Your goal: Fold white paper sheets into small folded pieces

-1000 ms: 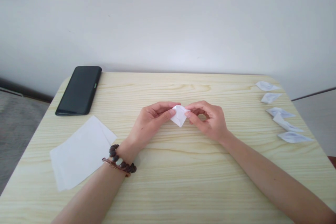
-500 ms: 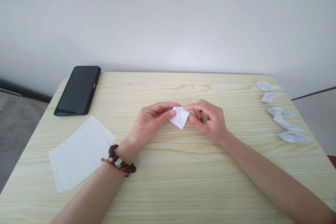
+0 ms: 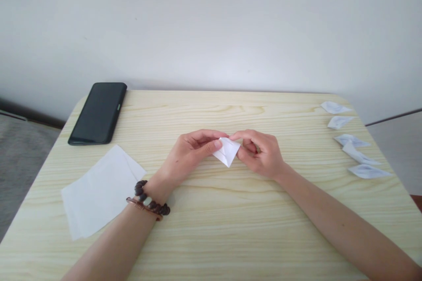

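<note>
Paper (image 3: 227, 153), folded small and white, right in the middle of the action! Sits between the two hands, far side of the middle of the wood-grain tabletop (image 3: 211, 237), one corner pointing straight at the near edge. No clear long axis on show: about as broad as deep, with a crease slanting across its face.

Over to the left hand (image 3: 189, 153): gripping, thumb flat on top at the left part, other fingers mostly tucked behind. Reaching in from the opposite side, the right hand (image 3: 262, 153): curled, forefinger tip touching the far edge, thumb against the right corner with its tip out of sight. Pinched tight or merely resting there? Impossible to tell. Equally close on both sides, then, but covered more by the left, leaving the near corner free.

Out left, well apart: blank white paper sheets (image 3: 99, 193), spread slightly askew, just beyond the bead bracelet (image 3: 147, 202). Farther off, near the far left corner, a black smartphone (image 3: 98, 113), lying screen up. Away on the right, five pointed folded-paper pieces (image 3: 369, 171) in a ragged line from far to near, two touching or overlapping.
</note>
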The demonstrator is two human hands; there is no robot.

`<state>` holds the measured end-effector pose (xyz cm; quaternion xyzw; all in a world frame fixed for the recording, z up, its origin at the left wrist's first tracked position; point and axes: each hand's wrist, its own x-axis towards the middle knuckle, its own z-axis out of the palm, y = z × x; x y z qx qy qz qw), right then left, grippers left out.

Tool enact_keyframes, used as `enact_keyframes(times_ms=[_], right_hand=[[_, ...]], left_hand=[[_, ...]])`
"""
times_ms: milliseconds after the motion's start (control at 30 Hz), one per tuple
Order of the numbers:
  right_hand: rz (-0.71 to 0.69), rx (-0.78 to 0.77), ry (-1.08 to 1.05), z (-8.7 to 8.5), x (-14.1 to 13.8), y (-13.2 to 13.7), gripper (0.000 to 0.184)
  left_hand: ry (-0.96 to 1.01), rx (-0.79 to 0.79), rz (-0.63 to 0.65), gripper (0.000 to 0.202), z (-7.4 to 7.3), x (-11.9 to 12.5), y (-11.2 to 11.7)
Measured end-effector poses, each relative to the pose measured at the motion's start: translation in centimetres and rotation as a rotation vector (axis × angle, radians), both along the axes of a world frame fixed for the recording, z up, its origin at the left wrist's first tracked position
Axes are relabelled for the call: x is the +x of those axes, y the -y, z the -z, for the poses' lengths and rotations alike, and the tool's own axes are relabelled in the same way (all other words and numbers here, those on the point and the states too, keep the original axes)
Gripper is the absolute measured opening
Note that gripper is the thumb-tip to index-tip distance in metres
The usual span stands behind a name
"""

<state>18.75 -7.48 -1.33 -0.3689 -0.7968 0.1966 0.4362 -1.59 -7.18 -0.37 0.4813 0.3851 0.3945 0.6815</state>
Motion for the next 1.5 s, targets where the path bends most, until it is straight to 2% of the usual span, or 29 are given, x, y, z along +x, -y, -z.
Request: enact_keyframes(times_ms=[133, 467, 800, 1100, 1300, 1500], right_hand=[[0.000, 0.059, 0.026, -0.11, -0.08, 0.04, 0.022], [0.007, 0.079, 0.035, -0.25, -0.05, 0.02, 0.021], [0.069, 0.184, 0.028, 0.06, -0.44, -0.13, 0.006], [0.069, 0.258, 0.012, -0.10, -0.55, -0.17, 0.001], [0.084, 0.300, 0.043, 0.29, -0.41, -0.18, 0.006], [0.065, 0.284, 0.044, 0.17, -0.44, -0.02, 0.012]], left_hand=[[0.039, -0.024, 0.013, 0.016, -0.01, 0.04, 0.00], [0.047, -0.070, 0.017, 0.016, -0.09, -0.02, -0.01], [-0.034, -0.024, 0.051, 0.020, -0.28, 0.20, 0.10], [-0.022, -0.008, 0.033, 0.018, -0.20, 0.32, 0.21], [0.004, -0.033, 0.019, 0.018, -0.38, 0.30, 0.26], [-0.076, -0.040, -0.046, 0.022, -0.73, 0.67, 0.31]])
